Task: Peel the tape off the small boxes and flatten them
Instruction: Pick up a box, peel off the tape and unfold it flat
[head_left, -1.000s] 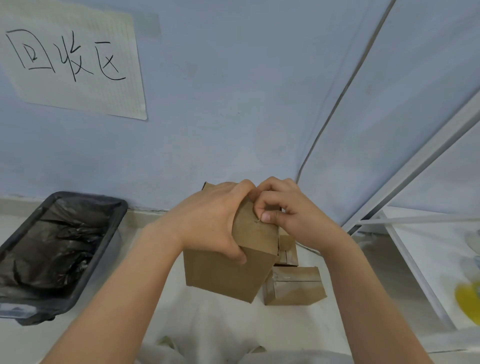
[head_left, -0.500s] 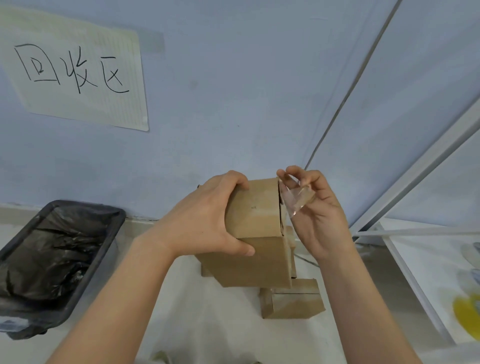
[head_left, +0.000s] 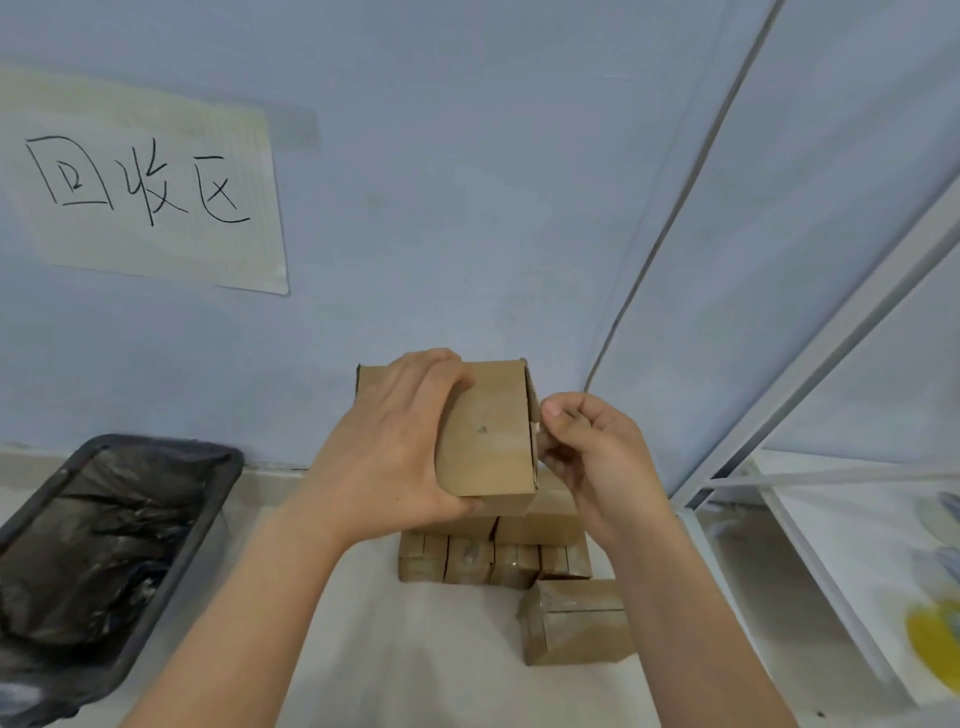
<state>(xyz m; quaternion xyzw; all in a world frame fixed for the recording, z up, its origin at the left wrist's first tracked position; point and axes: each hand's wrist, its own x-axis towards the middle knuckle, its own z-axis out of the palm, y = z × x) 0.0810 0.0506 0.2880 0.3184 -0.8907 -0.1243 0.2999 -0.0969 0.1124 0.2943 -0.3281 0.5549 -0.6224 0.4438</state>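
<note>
Lowered since the earlier frame, the right hand (head_left: 589, 457) is curled against the right edge of the box (head_left: 488, 431), which is gripped by the left hand (head_left: 395, 447).

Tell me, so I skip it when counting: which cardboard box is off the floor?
The box gripped by the left hand; the stacked boxes and lone box lie below.

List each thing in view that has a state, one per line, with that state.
held box: lifted, gripped by the left hand, right end flap loose
left hand: curled round the held box
right hand: curled at the box's right end; tape between its fingers cannot be told
stacked boxes: closed, in a row on the floor
single box: closed, taped, apart from the row
bin: open, lined with a black bag
</note>
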